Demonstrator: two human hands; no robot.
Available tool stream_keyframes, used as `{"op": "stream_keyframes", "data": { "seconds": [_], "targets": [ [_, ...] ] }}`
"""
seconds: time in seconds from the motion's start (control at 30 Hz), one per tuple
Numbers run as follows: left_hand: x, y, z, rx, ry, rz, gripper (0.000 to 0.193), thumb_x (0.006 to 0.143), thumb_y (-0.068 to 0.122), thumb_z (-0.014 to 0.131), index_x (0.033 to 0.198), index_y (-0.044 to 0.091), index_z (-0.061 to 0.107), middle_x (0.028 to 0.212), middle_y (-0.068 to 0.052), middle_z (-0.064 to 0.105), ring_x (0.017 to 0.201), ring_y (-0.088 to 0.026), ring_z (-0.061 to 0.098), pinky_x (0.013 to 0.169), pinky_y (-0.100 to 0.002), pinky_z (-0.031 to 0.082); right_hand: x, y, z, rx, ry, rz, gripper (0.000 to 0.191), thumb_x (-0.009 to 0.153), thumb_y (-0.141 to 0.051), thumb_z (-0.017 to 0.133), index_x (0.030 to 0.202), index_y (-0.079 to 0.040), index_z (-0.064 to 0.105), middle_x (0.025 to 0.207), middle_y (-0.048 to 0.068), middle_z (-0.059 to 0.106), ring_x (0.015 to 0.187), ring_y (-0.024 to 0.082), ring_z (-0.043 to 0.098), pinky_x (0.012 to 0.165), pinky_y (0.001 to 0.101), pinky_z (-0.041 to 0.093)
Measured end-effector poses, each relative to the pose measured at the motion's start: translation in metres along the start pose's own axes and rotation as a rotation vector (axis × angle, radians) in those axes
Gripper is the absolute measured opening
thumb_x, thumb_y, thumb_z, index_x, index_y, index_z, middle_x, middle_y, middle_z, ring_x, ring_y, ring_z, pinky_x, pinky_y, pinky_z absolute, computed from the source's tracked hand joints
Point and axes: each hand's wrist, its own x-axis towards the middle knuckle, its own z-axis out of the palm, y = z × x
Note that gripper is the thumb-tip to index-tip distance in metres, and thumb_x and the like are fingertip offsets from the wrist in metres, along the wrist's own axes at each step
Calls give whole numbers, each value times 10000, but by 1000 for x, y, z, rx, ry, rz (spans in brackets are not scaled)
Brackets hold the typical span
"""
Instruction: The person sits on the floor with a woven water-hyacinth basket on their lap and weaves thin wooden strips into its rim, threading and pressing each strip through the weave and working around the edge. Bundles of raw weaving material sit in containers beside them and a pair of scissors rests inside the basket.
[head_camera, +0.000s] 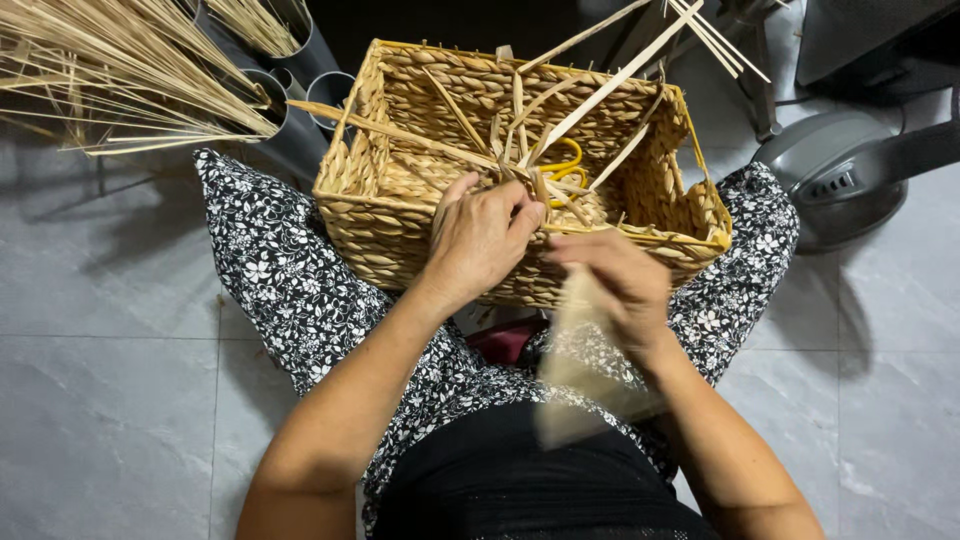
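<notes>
At frame centre your left hand (485, 240) clamps stiff, brittle straw strands (520, 165) at the light woven basket (400, 190) rim — grip near the weave — while your right hand (620, 280) pinches a blurred strand.

Soft even indoor light, faint shadows on grey floor, motion blur on right hand (612, 285)

One basket (400, 190), two hands (482, 240) (622, 280), one yellow loop (565, 165), three grey tubes (300, 130), one fan base (835, 180), many loose straw strips (600, 85).
</notes>
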Motion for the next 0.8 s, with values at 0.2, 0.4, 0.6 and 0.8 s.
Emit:
{"op": "stream_keyframes", "data": {
  "seconds": [0.2, 0.4, 0.6, 0.8],
  "targets": [
    [-2, 1, 2, 5, 61, 44, 281, 1010, 295, 575, 851, 97, 696, 723, -125, 714, 736, -325, 697, 1130, -495, 378, -46, -2, -33, 529, 225, -95, 198, 1072, -142, 647, 1058, 23, 756, 1017, 181, 745, 907, 237, 735, 782, 335, 621],
    [-4, 3, -5, -93, 4, 30, 166, 981, 247, 607, 1014, 87, 642, 796, -56, 759, 775, -252, 722, 1126, -505, 343, -82, -16, -77, 721, 325, -259, 237, 1006, -200, 655, 1018, 26, 724, 1040, 240, 735, 787, 258, 781, 637, 346, 650],
    [-7, -2, -13, -97, -81, 130, 110, 951, 218, 653, 1040, 161, 684, 933, -3, 784, 891, -164, 748, 1198, -507, 268, -91, -28, -108, 618, 250, -363, 265, 1013, -238, 590, 974, 9, 678, 1015, 234, 715, 741, 275, 726, 606, 362, 601],
    [-9, -6, 1, -42, 0, 179, 88, 961, 180, 676, 1008, 207, 746, 993, 11, 787, 970, -172, 737, 1192, -527, 253, -62, -50, -89, 761, 105, -397, 267, 997, -261, 639, 940, -12, 717, 989, 217, 750, 745, 250, 730, 614, 341, 602]
  ]
}}
